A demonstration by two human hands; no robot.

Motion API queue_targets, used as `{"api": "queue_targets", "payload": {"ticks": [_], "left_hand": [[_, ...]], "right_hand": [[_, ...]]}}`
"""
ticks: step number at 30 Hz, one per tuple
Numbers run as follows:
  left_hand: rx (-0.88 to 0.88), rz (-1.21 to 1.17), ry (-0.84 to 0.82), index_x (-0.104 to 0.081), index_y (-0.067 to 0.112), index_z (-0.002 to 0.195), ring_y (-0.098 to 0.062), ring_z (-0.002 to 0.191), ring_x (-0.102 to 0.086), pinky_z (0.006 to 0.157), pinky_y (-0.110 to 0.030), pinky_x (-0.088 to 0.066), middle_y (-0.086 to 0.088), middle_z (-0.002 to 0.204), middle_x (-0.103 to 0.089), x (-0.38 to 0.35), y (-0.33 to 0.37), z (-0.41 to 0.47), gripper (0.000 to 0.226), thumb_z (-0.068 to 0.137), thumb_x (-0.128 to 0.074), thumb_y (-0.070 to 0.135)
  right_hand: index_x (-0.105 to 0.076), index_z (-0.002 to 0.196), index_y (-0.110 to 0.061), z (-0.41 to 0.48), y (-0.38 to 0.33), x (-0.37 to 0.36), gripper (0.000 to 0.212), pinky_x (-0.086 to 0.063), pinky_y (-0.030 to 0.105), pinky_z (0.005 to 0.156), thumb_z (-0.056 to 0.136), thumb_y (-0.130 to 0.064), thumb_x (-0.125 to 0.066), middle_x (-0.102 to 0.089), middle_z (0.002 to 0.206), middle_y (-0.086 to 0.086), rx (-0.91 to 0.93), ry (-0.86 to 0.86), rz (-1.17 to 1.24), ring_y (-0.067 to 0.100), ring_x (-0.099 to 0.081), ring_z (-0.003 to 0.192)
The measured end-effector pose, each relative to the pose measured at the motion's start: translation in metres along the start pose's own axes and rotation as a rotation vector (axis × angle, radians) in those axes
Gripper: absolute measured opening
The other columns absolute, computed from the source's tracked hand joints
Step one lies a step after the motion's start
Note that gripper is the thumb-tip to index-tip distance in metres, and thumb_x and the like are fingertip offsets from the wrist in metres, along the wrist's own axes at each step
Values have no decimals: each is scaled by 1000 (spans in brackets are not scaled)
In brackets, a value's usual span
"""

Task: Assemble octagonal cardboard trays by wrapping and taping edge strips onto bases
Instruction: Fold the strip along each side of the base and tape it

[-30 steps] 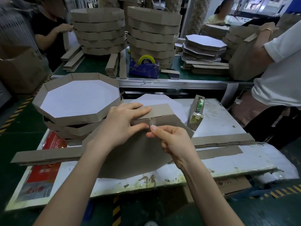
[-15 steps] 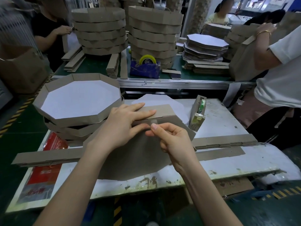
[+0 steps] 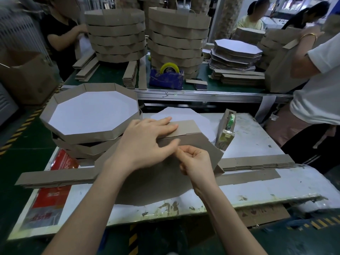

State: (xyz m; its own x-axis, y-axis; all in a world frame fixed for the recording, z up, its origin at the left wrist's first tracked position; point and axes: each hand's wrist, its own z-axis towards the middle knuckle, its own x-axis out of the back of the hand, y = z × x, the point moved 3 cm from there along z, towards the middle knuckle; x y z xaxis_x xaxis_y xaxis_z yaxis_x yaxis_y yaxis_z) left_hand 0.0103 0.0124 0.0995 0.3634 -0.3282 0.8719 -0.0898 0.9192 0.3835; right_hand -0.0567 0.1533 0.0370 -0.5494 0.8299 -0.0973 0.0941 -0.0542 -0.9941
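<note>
A grey-brown octagonal base [image 3: 150, 183] is tilted up on the white worktable [image 3: 257, 183], its underside facing me. A cardboard edge strip [image 3: 185, 128] is folded along its top edge. My left hand [image 3: 145, 144] lies flat over that strip and the base's top edge, fingers straight, thumb on the base's face. My right hand [image 3: 195, 162] sits just below it with fingers curled, its thumb tip pressing the base's face by the seam. No tape shows plainly under it. A second white octagon [image 3: 184, 115] lies behind.
A stack of finished trays [image 3: 88, 115] stands at my left. A small tape dispenser [image 3: 227, 131] stands to the right, and loose edge strips [image 3: 257, 162] lie across the table. A blue tape dispenser [image 3: 166, 78], tall tray stacks [image 3: 116, 32] and other workers are behind.
My right hand has dropped from the strip's seam onto the base's face, curling tighter. My left hand's fingers have spread flatter along the strip.
</note>
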Motion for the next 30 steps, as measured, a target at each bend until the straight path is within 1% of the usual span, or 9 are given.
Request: {"api": "queue_targets", "payload": {"ticks": [4,6,12,18,22,24,26,28,30], "left_hand": [[3,94,74,-56,45,131,-18,117,-54,91,-34,-38,15,135,-58,-2,10,10,47,89,-49,65],[-14,74,116,-63,40,125,-21,106,-58,81,-36,-43,12,121,-66,-1,11,7,44,88,-55,61],[-26,128,99,-59,39,130,-19,105,-58,78,-36,-43,12,121,-64,-3,6,12,48,88,-53,61],[-42,185,31,-43,38,143,-17,114,-50,85,-35,-41,13,136,-55,-7,0,12,65,84,-59,61],[7,131,2,-37,33,147,-14,124,-45,92,-34,-42,11,141,-50,-9,-3,13,81,77,-65,63],[16,119,2,-41,31,143,-14,122,-48,93,-34,-43,10,139,-51,-9,-3,13,81,74,-68,63],[35,75,21,-44,30,138,-15,118,-53,89,-35,-46,9,135,-54,-9,-3,13,79,71,-72,61],[46,43,41,-44,30,132,-16,110,-57,81,-34,-48,9,128,-59,-9,-3,12,76,69,-73,61],[48,40,37,-42,31,129,-17,106,-58,78,-34,-48,9,124,-60,-8,-2,11,75,68,-74,62]], "right_hand": [[-80,77,-15,1,-2,0,17,-33,12,44,90,-21,-71,-73,66,-4,0,-21,-15,2,-37,43],[-81,77,-16,4,-4,2,18,-35,13,44,90,-22,-71,-70,61,-5,-5,-38,-39,3,-38,43],[-69,48,-18,-8,25,18,40,-41,12,54,84,-34,-77,-64,49,5,-46,76,-232,5,-57,48],[-62,54,-25,-1,-23,37,42,-38,10,56,96,-26,-65,-58,48,-5,491,301,-314,1,-51,47],[-65,83,-22,9,-59,26,22,-36,16,70,90,-43,-60,-58,74,-13,718,441,-585,8,-51,78],[-66,110,-24,18,-69,15,35,-33,13,85,86,-50,-65,-60,98,-9,686,345,-715,12,-48,101],[-58,129,-28,28,-67,7,55,-32,22,99,83,-57,-67,-57,118,-6,553,196,-892,14,-40,117],[-56,133,-29,34,-62,4,53,-36,38,107,86,-52,-67,-57,126,-6,424,67,-975,16,-40,124],[-61,130,-24,38,-61,6,42,-40,40,105,91,-40,-66,-62,125,-4,375,-30,-909,18,-49,122]]}}
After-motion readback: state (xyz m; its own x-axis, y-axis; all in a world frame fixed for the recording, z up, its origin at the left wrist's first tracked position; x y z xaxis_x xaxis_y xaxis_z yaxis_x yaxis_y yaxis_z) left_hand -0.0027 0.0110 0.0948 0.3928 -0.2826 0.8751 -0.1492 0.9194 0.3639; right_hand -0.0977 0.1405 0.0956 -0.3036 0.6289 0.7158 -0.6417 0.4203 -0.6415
